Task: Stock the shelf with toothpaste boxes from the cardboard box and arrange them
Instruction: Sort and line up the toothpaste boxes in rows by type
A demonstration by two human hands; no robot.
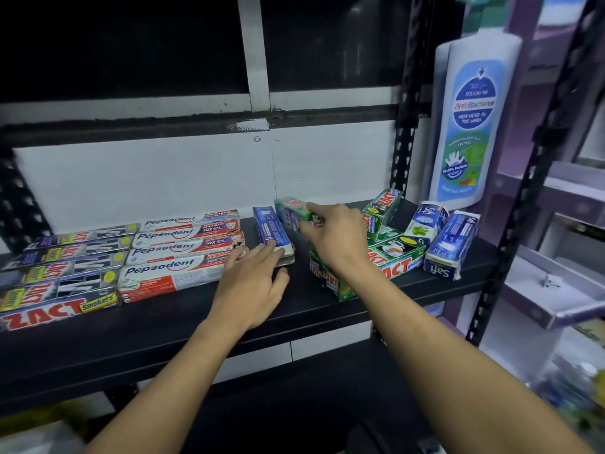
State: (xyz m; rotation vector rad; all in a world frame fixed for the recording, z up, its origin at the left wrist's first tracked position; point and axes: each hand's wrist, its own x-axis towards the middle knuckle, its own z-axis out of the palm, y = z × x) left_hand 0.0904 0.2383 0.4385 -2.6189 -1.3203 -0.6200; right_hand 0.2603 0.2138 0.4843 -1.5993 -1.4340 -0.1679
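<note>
On the black shelf, grey Zact Smokers boxes lie in a row at the left, with red-and-white Pepsodent boxes beside them. My left hand rests fingers spread on the near end of a blue Safi box lying lengthwise mid-shelf. My right hand grips a green Zact box, held slightly above the shelf. More green Zact boxes lie jumbled under and right of my right arm. Two blue Safi boxes lean at the far right. The cardboard box is out of view.
A large white anti-bacterial wash bottle hangs at the right by the black perforated upright. Behind the shelf is a white wall and a dark window. Purple shelving stands to the right. A lower shelf sits in shadow below.
</note>
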